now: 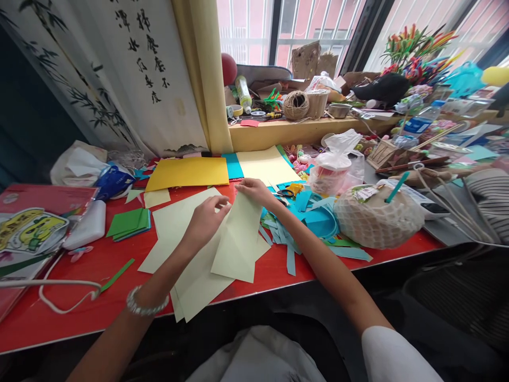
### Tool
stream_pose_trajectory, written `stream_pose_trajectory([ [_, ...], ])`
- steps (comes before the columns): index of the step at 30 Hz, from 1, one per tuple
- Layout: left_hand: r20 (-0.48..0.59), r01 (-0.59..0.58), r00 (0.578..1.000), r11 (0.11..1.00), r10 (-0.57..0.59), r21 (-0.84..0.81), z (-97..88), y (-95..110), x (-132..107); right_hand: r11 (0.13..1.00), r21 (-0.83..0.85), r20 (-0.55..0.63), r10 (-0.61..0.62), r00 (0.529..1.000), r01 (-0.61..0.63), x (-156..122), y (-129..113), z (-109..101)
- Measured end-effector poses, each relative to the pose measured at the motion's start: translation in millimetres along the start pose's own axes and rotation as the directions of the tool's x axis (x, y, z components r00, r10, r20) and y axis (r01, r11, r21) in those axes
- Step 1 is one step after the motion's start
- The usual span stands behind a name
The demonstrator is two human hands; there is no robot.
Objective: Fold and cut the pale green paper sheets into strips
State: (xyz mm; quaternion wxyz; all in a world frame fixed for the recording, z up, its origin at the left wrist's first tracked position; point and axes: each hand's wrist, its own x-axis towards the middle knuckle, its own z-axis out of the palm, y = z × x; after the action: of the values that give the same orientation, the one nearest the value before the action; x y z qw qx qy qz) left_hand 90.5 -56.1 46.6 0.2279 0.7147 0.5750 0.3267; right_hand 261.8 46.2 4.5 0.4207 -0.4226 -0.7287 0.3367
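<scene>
A creased, pale green sheet of paper (240,239) is lifted at a tilt over the table. Its top edge is pinched in my right hand (254,191). My left hand (207,220), with a beaded bracelet on the wrist, has curled fingers and thumb meeting at the sheet's upper left edge. Beneath it, several pale green sheets (199,286) lie overlapped, reaching past the table's front edge. Blue paper strips (282,239) are piled beside my right forearm, with dark-handled scissors (285,193) among them. A yellow sheet (189,172) lies behind my left hand.
On the red table (131,297) are green paper squares (129,223), a white case (85,225) and a cable. A netted coconut (377,215) with a straw stands right. Another person's striped sleeve (487,196) shows at far right. Craft supplies crowd the windowsill (262,138).
</scene>
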Motion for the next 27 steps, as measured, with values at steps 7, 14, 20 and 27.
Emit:
stream_pose_trajectory([
  [7,-0.036,-0.046,0.998,0.999,0.045,-0.017,25.0,-15,55,1.0,0.021,-0.048,-0.003,0.999,0.004,0,4,16],
  [14,-0.083,-0.06,0.995,0.998,0.059,-0.006,24.2,-15,54,0.999,0.04,-0.095,-0.03,0.995,0.034,-3,-4,18],
  [20,-0.085,-0.061,0.994,0.998,0.062,0.021,25.3,-13,50,0.998,-0.027,-0.193,-0.057,0.98,0.053,-4,-6,15],
  [27,-0.037,-0.098,0.994,0.994,0.099,0.042,20.8,-10,39,0.995,-0.081,-0.249,-0.07,0.966,0.051,-4,-2,6],
])
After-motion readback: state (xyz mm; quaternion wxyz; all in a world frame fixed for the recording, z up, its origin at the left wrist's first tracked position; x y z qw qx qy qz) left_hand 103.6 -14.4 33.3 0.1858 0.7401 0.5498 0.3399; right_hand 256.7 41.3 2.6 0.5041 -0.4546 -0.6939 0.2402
